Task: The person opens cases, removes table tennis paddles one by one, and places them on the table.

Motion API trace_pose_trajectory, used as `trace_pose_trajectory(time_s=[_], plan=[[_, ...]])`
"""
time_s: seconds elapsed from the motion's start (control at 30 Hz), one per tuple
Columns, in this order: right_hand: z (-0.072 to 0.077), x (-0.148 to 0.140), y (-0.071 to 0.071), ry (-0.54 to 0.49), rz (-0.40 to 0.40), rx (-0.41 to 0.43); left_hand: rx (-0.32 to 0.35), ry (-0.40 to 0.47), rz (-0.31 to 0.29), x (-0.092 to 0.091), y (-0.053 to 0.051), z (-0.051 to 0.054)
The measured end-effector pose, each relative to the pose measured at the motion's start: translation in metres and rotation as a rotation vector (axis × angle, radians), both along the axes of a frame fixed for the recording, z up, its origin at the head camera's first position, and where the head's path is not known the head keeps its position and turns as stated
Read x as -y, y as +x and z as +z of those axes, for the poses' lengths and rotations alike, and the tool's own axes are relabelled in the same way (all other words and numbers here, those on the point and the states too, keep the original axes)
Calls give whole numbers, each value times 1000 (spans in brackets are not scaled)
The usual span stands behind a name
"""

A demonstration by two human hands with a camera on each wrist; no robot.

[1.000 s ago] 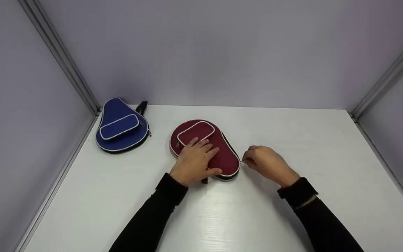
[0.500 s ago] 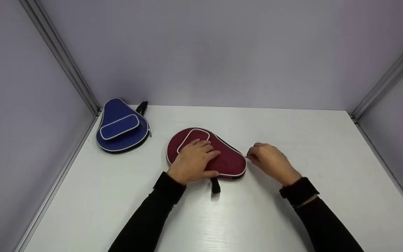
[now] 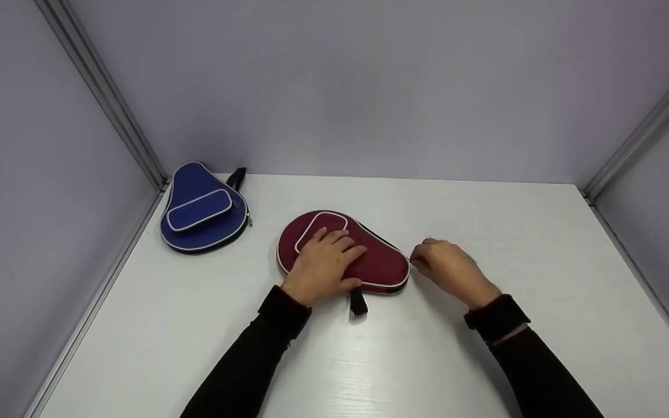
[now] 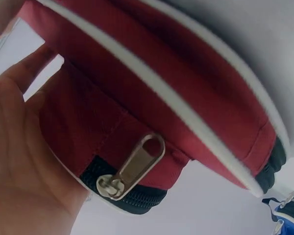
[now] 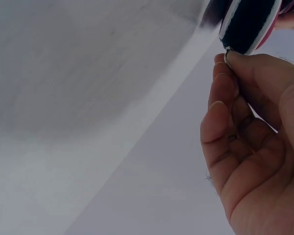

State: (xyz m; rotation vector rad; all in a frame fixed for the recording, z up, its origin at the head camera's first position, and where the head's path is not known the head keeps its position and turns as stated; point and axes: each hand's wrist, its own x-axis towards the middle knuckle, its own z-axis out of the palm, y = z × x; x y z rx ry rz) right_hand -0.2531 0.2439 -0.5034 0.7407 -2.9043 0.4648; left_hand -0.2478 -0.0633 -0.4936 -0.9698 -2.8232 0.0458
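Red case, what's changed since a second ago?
The red case has turned, its narrow end swinging rightward, showing more black strap. The left hand still rests on it, the right hand still pinches a small pull at that end; the blue case stayed put.

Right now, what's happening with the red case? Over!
Left hand resting on red case. Right hand pinching its zipper pull at narrow end. Blue case off left, clear of both hands.

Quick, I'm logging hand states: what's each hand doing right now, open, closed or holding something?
Left hand: open, resting on the red case.
Right hand: closed, pinching the zipper pull at the case's narrow end.
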Motion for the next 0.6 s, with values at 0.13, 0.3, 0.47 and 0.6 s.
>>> trace_pose_trajectory(time_s=[0.13, 0.3, 0.47, 0.6], plan=[[1, 0, 2, 12, 1, 4, 30, 24, 28, 0, -2, -1], [4, 2, 4, 18, 8, 9, 51, 30, 66, 0, -3, -1], [5, 4, 7, 19, 36, 13, 65, 20, 99, 1, -6, -2], [7, 7, 9, 19, 61, 37, 82, 10, 116, 1, -8, -3]])
